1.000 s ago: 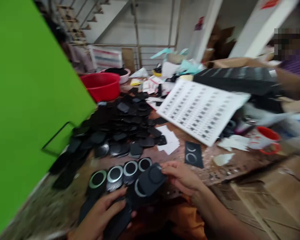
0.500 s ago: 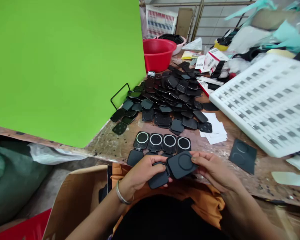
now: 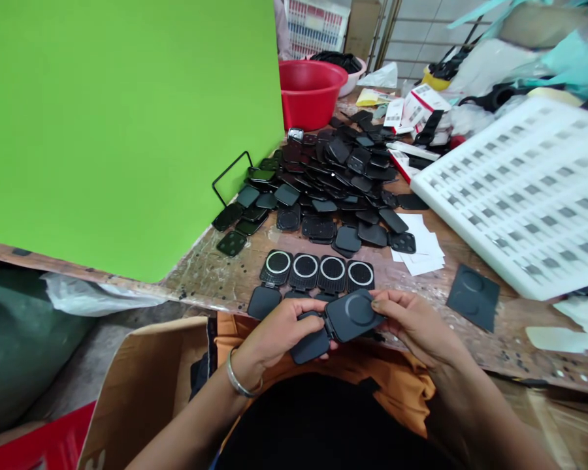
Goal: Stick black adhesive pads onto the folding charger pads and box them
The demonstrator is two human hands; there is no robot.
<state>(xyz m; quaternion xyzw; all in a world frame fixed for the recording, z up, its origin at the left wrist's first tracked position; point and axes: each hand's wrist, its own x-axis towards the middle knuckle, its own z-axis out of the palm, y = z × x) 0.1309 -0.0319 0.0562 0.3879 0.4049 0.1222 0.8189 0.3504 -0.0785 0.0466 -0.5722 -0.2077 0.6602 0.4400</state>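
A black folding wireless charger (image 3: 353, 314), spread open at its hinge, is held level near the table's front edge. My left hand (image 3: 289, 329) is closed on its left panel, thumb on top and fingers beneath. At the right panel, which bears a faint round outline, my right hand (image 3: 406, 320) pinches the far right corner. Just beyond my hands lies a row of several opened chargers (image 3: 305, 266) with pale rings on their upper panels. Their lower panels are partly hidden behind my hands and the held charger.
A heap of black charger parts (image 3: 343, 163) covers the table's middle. The green board (image 3: 127, 130) stands at left, a red basin (image 3: 313, 94) behind. To the right are white papers (image 3: 420, 245), a dark sheet with round cutouts (image 3: 473, 297) and a white foam tray (image 3: 519, 196). A cardboard box (image 3: 142, 385) sits below.
The view has shifted slightly, so the table's things sit a little higher in it. Both hands keep their hold on the charger, whose right panel is tilted slightly differently.
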